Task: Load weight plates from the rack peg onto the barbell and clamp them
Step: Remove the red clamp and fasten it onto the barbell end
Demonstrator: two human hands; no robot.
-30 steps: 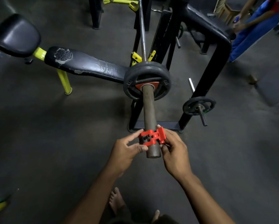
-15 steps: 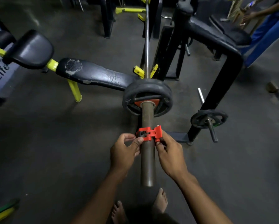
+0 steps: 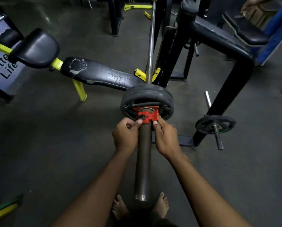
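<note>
Red clamp (image 3: 148, 116) against plates (image 3: 147, 97), bench (image 3: 101, 76) beside

I see the barbell sleeve (image 3: 142, 161) running from near centre toward the far side, with the weight plates (image 3: 147, 97) stacked on it just beyond the clamp (image 3: 148, 116). The clamp sits on the sleeve, touching the nearest plate. My left hand (image 3: 125, 134) is on the clamp's left side, my right hand (image 3: 166, 138) on its right. The bench (image 3: 101, 75) lies far left of the plates. To the right, the rack peg (image 3: 217, 136) carries one small plate (image 3: 215, 124).
</note>
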